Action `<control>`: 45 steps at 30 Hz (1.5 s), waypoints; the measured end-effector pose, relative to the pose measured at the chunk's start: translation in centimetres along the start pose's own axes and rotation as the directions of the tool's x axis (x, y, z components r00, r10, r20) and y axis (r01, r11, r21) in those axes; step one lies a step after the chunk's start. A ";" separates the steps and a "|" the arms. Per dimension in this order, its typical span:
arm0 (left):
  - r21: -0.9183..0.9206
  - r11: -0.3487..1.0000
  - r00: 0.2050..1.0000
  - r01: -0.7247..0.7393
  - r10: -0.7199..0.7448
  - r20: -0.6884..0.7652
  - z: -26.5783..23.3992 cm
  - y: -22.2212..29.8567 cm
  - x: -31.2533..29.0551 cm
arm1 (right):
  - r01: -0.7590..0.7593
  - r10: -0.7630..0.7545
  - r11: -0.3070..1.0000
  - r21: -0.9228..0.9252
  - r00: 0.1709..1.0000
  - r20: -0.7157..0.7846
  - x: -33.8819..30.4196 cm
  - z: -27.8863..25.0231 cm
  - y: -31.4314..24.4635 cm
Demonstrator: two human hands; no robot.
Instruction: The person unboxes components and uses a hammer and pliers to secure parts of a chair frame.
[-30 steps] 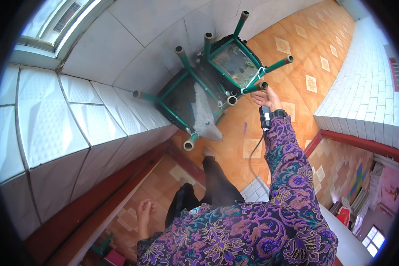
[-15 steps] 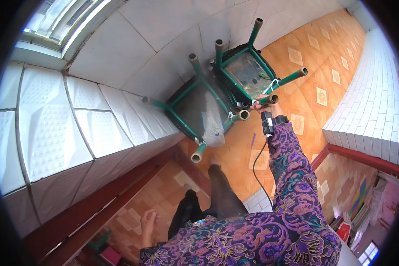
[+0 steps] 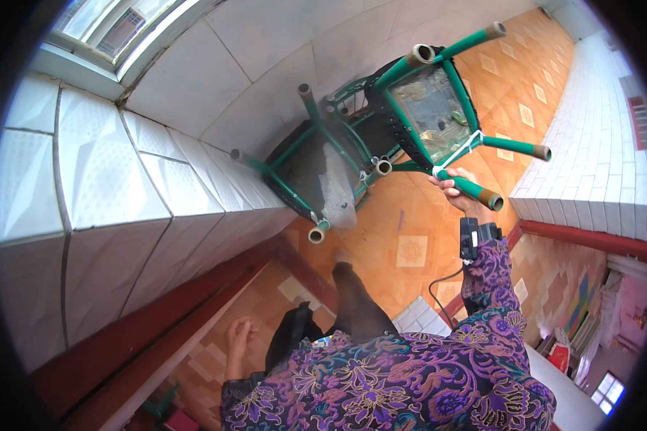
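Two green metal-framed chairs, turned with their legs toward me, are against the pale tiled wall. My right hand [image 3: 467, 197] grips a leg of the right chair [image 3: 425, 104] close to the seat corner, where a white tie [image 3: 461, 153] is wrapped round the tubes. That chair's seat underside is torn and patchy, and its leg ends have brown caps. The left chair [image 3: 295, 176] has a dark seat underside with a ragged grey piece hanging across it. My left hand [image 3: 239, 343] hangs at my side, fingers loosely curled, with nothing visible in it.
A white tiled ledge [image 3: 122, 187] runs along my left, below a window [image 3: 115, 32]. Dark red sills [image 3: 582, 241] cross the orange patterned floor [image 3: 413, 248]. White brick-pattern tiling [image 3: 575, 165] rises on the right. A black device with a cable [image 3: 469, 241] is on my right wrist.
My right hand has moved right and slightly nearer, carrying the right chair with it. That chair has tilted and come away from the left chair, which has stayed nearly in place.
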State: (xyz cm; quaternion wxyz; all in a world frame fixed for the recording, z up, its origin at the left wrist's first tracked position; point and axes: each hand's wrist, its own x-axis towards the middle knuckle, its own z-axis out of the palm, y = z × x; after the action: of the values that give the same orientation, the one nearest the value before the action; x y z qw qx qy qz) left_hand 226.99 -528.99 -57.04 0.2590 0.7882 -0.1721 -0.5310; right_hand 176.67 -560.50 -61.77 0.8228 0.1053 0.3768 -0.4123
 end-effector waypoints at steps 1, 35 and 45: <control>0.004 1.000 1.000 -0.005 0.005 0.015 -0.1 0.2 0.2 | 0.048 -0.044 0.998 -0.051 0.996 0.073 -0.4 -2.2 0.1; 0.070 0.855 0.323 -0.514 0.117 0.939 0.4 -6.8 0.3 | 0.267 -0.298 0.902 -0.338 0.954 -0.040 -28.6 -15.3 64.5; 0.134 0.818 0.453 -0.559 0.166 0.876 -7.5 -15.2 -0.1 | 0.255 -0.298 0.940 -0.228 0.937 -0.180 -29.9 -16.1 76.1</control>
State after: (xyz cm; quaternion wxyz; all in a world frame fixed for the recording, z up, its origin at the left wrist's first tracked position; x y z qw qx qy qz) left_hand 233.88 -514.96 -63.73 0.0859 0.4154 -0.5478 -0.7211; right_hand 214.44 -486.25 -62.26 0.7177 0.0108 0.5131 -0.4706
